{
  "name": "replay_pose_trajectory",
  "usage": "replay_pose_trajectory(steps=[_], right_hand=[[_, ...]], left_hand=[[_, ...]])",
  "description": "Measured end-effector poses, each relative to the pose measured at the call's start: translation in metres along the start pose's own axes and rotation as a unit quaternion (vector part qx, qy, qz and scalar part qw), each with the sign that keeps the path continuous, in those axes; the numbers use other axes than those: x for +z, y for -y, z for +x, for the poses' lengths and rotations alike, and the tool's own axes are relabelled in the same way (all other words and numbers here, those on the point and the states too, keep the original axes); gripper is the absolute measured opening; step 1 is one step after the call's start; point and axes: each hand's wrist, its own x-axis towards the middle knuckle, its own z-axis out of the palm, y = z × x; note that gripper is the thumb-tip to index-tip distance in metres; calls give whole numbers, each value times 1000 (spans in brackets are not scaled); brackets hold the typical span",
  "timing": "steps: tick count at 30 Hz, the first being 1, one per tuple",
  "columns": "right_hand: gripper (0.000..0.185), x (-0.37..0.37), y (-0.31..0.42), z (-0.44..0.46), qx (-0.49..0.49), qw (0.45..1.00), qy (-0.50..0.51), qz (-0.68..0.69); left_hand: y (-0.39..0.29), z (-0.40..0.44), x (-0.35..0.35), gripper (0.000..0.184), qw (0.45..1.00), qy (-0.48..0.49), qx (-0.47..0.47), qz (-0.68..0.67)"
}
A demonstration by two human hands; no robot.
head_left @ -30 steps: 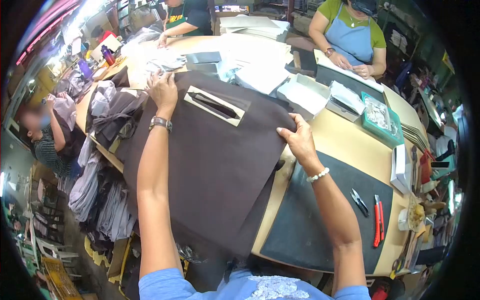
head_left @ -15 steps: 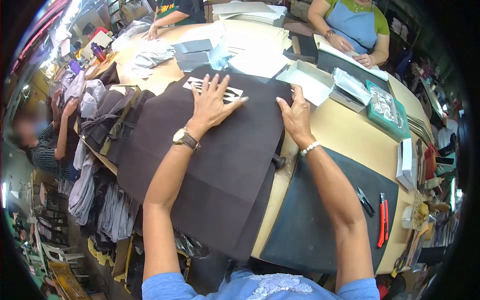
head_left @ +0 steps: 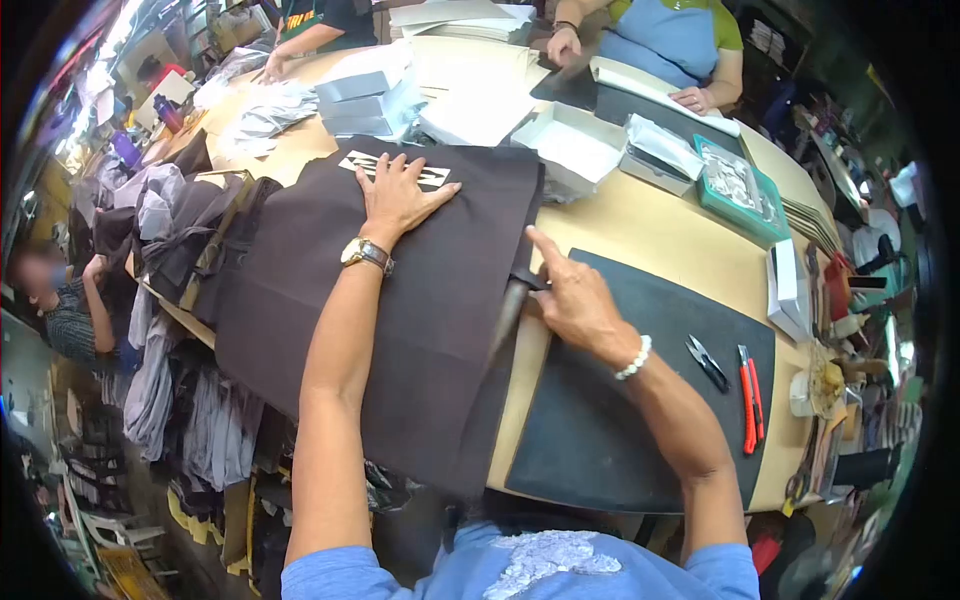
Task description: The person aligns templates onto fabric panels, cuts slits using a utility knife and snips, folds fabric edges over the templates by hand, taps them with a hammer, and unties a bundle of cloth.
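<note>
A large dark fabric piece (head_left: 420,300), looking like a flat bag or apron panel, lies in front of me over the table's left part. My left hand (head_left: 398,200) rests flat on its upper part, fingers spread over a white label with black print (head_left: 432,176), which it partly covers. At the fabric's right edge, my right hand (head_left: 580,302) has its index finger stretched out. A short dark strap (head_left: 524,278) runs from under that edge to between the thumb and fingers, which appear closed on it.
A dark cutting mat (head_left: 620,440) carries thread snips (head_left: 708,364) and a red cutter (head_left: 750,400). Beyond are an open white box (head_left: 570,145) and a green tray (head_left: 745,190) of small pieces. Dark garments (head_left: 190,240) are heaped left. Other people are around the table.
My right hand has left the fabric's upper right corner and come down along the edge to the strap. The left hand stays spread on the fabric; the view has shifted slightly.
</note>
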Motion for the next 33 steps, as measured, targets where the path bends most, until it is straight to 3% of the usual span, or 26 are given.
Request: replay_pose_trajectory(steps=[2,3,7,10,13,14,15,16,17,19,20,21,22,23,24,26,29,31,33], right_hand=[[75,-28,-2,-12,17,999,5,-29],[75,-39,-6,-20,-19,998,-42,-51],[75,-72,18,-37,-45,994,-97,-8],[73,-33,45,-21,-100,989,-97,55],[54,39,37,5,-138,980,-135,56],[51,41,40,5,-64,997,-41,21],[50,70,28,6,-56,995,-74,-33],[51,68,29,-2,-83,986,-92,-108],[56,55,30,-23,-89,982,-136,-98],[61,18,34,-65,-101,963,-239,-71],[61,-9,36,-99,-107,946,-299,-55],[60,-28,34,-135,-119,926,-357,-39],[58,-40,17,-170,-105,891,-436,-68],[56,-60,1,-218,-63,878,-458,-123],[52,-68,-17,-259,-20,840,-527,-126],[43,-63,-55,-328,239,708,-623,-233],[38,-27,-148,-455,484,552,-635,-240],[46,-3,-183,-504,673,530,-485,-177],[52,7,-198,-505,700,580,-371,-186]], left_hand=[[-1,0,1,79,1000,-5,-4,8],[-1,0,1,78,1000,-6,-6,11],[-2,2,3,84,999,18,-15,39],[1,3,1,87,997,51,-11,55],[3,4,-1,82,995,45,18,92],[6,6,0,78,994,52,25,91],[38,20,30,74,991,25,80,106],[14,9,7,71,992,38,42,115],[56,31,41,69,984,28,117,130],[52,29,33,54,970,32,159,181],[76,43,48,44,931,8,286,226],[65,40,45,39,951,27,212,225],[63,37,37,42,948,46,217,228],[38,29,23,45,975,81,96,185],[98,60,62,50,951,44,231,199],[132,75,89,56,976,-39,189,99],[53,29,35,61,960,-161,91,213],[28,19,21,63,947,-255,128,149],[0,4,7,64,933,-310,154,96]])
